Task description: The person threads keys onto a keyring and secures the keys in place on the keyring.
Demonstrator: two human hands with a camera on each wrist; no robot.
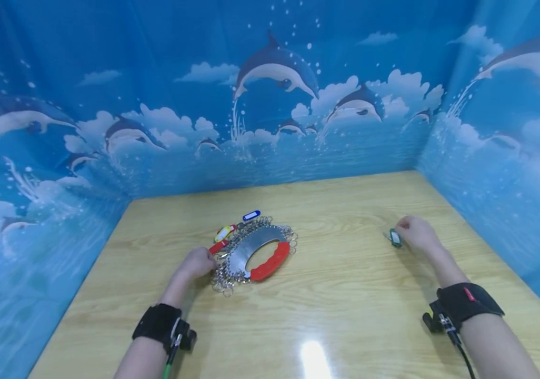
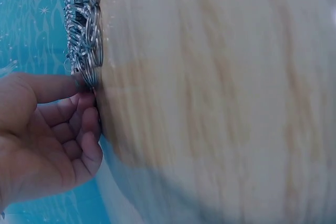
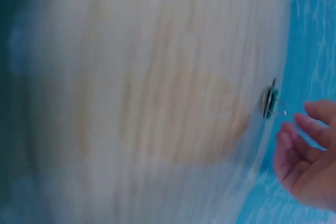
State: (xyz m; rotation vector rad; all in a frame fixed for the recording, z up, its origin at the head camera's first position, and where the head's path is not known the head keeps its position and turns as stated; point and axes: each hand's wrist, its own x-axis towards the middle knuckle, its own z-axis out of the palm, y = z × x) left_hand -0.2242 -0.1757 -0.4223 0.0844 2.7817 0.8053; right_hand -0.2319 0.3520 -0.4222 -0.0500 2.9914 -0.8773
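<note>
A curved metal key holder with a red grip lies on the table, its outer edge hung with many small metal rings. At its left side my left hand pinches the end of a red key tag between thumb and fingers. Beside it are a yellow key tag and a blue key tag. Far to the right, a green key tag with a metal ring lies by my right hand. In the right wrist view, the loosely bent fingers are slightly apart from the green tag.
The wood-grain table is bounded at the back and both sides by blue dolphin-print curtains. Each wrist wears a black strap with a small camera and cable. A bright reflection shows near the table's front.
</note>
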